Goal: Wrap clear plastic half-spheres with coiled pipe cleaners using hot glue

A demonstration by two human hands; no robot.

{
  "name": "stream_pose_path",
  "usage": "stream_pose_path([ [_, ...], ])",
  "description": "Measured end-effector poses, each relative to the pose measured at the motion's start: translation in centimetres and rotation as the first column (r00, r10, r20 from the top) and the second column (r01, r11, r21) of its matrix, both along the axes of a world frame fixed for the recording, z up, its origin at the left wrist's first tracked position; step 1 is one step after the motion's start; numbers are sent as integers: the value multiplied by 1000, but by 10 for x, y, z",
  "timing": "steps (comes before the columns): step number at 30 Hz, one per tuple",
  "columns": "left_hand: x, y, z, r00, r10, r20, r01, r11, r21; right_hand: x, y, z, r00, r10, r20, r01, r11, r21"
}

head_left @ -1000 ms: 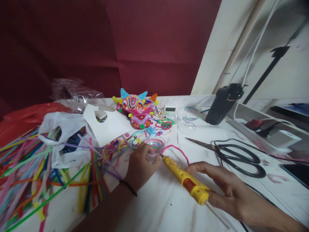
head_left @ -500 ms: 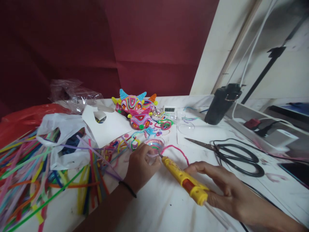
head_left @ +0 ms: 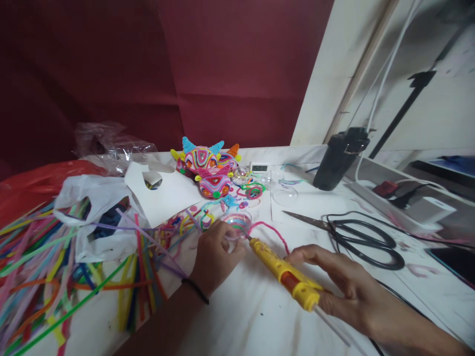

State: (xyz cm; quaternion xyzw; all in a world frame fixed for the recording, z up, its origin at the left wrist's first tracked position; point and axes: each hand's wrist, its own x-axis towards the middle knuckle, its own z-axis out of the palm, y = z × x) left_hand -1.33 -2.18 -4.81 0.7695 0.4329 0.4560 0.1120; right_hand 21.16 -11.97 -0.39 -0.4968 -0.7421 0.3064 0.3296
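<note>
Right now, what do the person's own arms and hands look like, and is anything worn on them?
Both forearms are bare, with no sleeves in view and no gloves. The left hand has a thin black band around its wrist, like a hair tie or cord bracelet. The right hand shows no rings, watch or band on its visible part.

Two bare forearms, no sleeves in view. Thin black band, like a hair tie, round the wrist of the left hand [head_left: 215, 254]. Right hand [head_left: 345, 287] plain, no ring, watch or glove visible; nails short and unpainted as far as can be seen.
</note>
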Motion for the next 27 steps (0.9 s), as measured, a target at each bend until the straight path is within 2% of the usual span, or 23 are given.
stream_pose_path([
  [6,0,-1,0,1000,-5,3,5,1000,-13,-1,1,0,1000,5,-19,-5,1000,-8],
  [11,0,-1,-1,1000,-1,-12,1,1000,-3,-3,-2,-4,995,26,-96,-34,997,-76],
  [16,0,-1,-2,1000,-11,-17,11,1000,-9,-8,-6,-10,973,-32,-227,3,992,-128],
  [21,0,-1,-2,1000,-8,-20,8,1000,-24,-7,-6,-9,979,-45,-198,15,989,-149],
  [27,0,0,-1,1000,-7,-13,7,999,-37,0,-2,-6,994,28,-109,-37,996,-82],
])
